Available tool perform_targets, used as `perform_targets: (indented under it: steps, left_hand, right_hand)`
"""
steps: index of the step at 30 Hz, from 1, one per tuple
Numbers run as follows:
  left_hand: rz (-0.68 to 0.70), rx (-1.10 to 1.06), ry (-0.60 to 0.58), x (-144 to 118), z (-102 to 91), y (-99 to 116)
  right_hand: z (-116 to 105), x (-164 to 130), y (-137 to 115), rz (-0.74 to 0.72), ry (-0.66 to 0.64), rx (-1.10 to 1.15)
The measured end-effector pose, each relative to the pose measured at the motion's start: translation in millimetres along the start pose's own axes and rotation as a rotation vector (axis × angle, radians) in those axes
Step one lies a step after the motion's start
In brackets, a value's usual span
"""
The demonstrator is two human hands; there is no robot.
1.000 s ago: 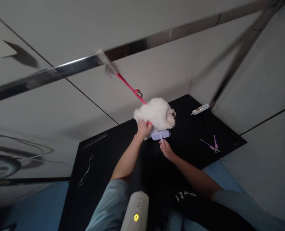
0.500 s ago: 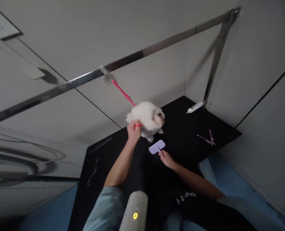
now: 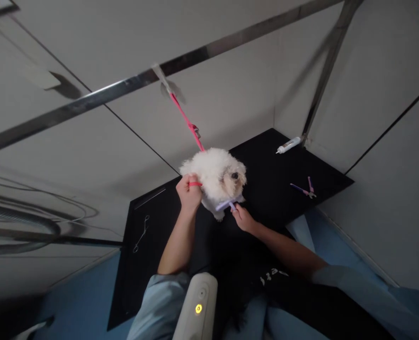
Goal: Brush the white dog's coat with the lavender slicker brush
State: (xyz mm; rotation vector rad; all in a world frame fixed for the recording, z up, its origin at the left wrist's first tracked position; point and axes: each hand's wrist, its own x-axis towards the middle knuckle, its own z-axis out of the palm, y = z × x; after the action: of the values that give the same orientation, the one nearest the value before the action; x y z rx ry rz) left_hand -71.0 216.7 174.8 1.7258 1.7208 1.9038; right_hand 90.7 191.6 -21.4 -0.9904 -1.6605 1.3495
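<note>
Brushing a small white dog

Holding the brush [image 3: 226,204] by its handle, the right hand [image 3: 243,218] has its fingers pinched; the lilac head lies flat, long axis sideways, just beyond them against the dog [image 3: 214,178]. The left hand [image 3: 188,193] is fisted on the red leash [image 3: 195,183], touching the fluffy fur on the black table [image 3: 273,160].

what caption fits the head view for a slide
Left hand grips the red leash at a white dog while right hand presses a lilac brush to its chest.
</note>
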Motion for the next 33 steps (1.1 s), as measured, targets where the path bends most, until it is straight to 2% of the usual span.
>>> perform_targets:
  steps: [3, 6, 8, 12, 14, 16, 17, 19, 21, 26, 30, 33]
  left_hand:
    - [-0.061, -0.041, 0.008, 3.3, 3.4, -9.5]
    - [-0.085, -0.068, -0.003, 2.7, 9.5, -16.5]
    - [-0.099, -0.087, 0.018, 1.1, 12.8, -18.3]
    - [-0.113, -0.115, 0.063, 3.6, 15.6, -23.1]
    - [-0.116, -0.116, 0.082, 8.7, 16.6, -29.6]
    - [-0.132, -0.133, 0.112, 15.4, 17.9, -38.6]
    - [-0.147, -0.151, 0.137, 18.9, 18.5, -43.4]
    - [-0.189, -0.191, 0.18, 25.4, 18.8, -52.4]
    - [-0.234, -0.213, 0.201, 29.4, 17.8, -60.1]
    - [-0.335, -0.208, 0.226, 17.5, 15.1, -78.0]
    - [-0.469, -0.198, 0.253, 0.6, 18.1, -89.1]
    - [-0.45, -0.201, 0.249, 2.8, 23.1, -89.5]
  right_hand:
    - [4.7, -8.6, -2.4, 0.11, -0.036, -0.024]
    - [3.6, -8.0, -11.6, 0.043, -0.045, -0.005]
    - [3.3, -5.1, -16.3, 0.044, -0.006, 0.005]
    - [8.8, -5.3, -14.2, 0.231, -0.035, 0.094]
    - [9.8, -0.8, -13.6, 0.17, -0.045, 0.169]
    - [7.7, 9.9, -15.8, 0.07, 0.006, 0.187]
    - [6.1, 16.2, -17.3, 0.06, 0.039, 0.174]
    - [3.4, 27.3, -20.1, 0.13, 0.067, 0.133]
    - [1.9, 35.4, -21.9, 0.193, 0.028, 0.114]
    - [-3.4, 47.6, -21.3, 0.07, -0.035, 0.128]
    - [-4.8, 45.1, -15.7, 0.257, -0.16, 0.139]
    - [-2.8, 48.6, -19.9, 0.209, -0.164, 0.243]
